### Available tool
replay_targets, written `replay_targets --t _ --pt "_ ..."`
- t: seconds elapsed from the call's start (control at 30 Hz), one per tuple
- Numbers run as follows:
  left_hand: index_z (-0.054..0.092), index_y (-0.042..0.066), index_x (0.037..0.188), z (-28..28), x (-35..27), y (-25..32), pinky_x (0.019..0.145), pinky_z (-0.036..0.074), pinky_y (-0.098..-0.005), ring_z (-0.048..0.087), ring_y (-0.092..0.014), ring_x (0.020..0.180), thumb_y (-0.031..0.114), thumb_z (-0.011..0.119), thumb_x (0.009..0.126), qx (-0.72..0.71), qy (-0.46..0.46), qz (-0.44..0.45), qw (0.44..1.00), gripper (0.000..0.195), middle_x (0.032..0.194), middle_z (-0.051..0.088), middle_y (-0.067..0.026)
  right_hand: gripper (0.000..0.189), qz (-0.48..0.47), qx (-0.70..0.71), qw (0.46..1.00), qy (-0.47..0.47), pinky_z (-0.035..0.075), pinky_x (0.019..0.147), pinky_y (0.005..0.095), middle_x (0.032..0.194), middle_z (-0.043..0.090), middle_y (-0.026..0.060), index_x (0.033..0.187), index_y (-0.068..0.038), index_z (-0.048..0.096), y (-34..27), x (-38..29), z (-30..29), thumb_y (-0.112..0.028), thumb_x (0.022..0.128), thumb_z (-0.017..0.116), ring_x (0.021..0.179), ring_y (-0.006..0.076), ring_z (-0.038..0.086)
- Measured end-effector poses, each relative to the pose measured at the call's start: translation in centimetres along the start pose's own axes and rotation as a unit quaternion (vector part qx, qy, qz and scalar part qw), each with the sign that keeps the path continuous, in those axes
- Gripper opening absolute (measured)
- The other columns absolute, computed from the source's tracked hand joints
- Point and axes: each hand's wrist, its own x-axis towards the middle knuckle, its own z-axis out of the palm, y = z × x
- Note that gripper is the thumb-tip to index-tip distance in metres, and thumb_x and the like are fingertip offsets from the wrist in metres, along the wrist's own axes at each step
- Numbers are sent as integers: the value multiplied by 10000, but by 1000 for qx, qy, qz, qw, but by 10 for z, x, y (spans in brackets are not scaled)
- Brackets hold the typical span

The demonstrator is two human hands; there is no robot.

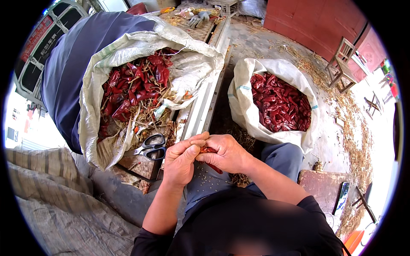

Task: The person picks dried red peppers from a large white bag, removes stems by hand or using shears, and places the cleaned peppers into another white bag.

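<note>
Above my lap, my left hand [183, 157] and my right hand [230, 154] meet with fingertips close together. Between them they grip a dried red chili pepper [215, 168], mostly covered by the fingers; its lower end pokes out under my right hand. Just left of my left hand lie scissors [155, 151] with dark handles, the blades partly over a sack's edge. That large white woven sack [110, 52] lies on its side, its mouth showing red chilies [128, 89] with stems. An upright white woven sack [245, 96] beyond my right hand holds more red chilies [282, 102].
A metal-edged platform [205, 105] carries the large sack, stem scraps and grey gloves [199, 20]. My knee [283, 158] is against the upright sack. A wooden chair [342, 65] and a worn board [320, 185] stand to the right. Straw litters the floor [349, 128]. A vehicle [45, 44] is at far left.
</note>
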Motion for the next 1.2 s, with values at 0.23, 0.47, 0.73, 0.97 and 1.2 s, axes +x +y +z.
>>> replay_targets --t 0.23,0.47,0.73,0.97,1.2 --pt "682 6 1135 -9 8 4 931 568 -408 706 -277 1027 149 629 1008 -132 73 -80 985 199 1124 724 -158 170 -49 28 998 42 538 713 347 882 660 108 993 -50 705 7 -10 -6 -164 888 775 779 263 672" --pt "712 48 1255 -1 7 25 908 545 -309 665 -188 1111 18 759 840 481 -43 50 874 419 1321 665 -135 357 49 -216 935 279 509 884 403 1072 668 157 1148 -38 672 38 -23 -97 -216 853 766 989 317 653" --pt "708 67 1209 -142 73 108 999 500 -403 646 -296 1143 139 702 903 764 251 218 552 314 1268 680 -119 386 193 -359 906 115 533 891 446 1085 701 193 1143 -34 691 47 -67 -128 -316 882 722 1042 363 673" --pt "695 99 1162 -174 65 125 949 490 -443 648 -325 1103 251 711 896 805 270 61 525 307 1157 707 -116 354 -108 -367 922 -56 509 700 374 915 680 71 988 -93 700 -141 -16 -64 -364 766 749 820 246 661" --pt "714 45 1087 -151 40 113 797 534 -400 710 -289 869 216 728 874 721 287 107 622 274 942 733 -137 364 -299 -456 835 -73 440 596 335 827 632 13 876 -106 684 -250 4 -16 -393 657 736 702 163 599"
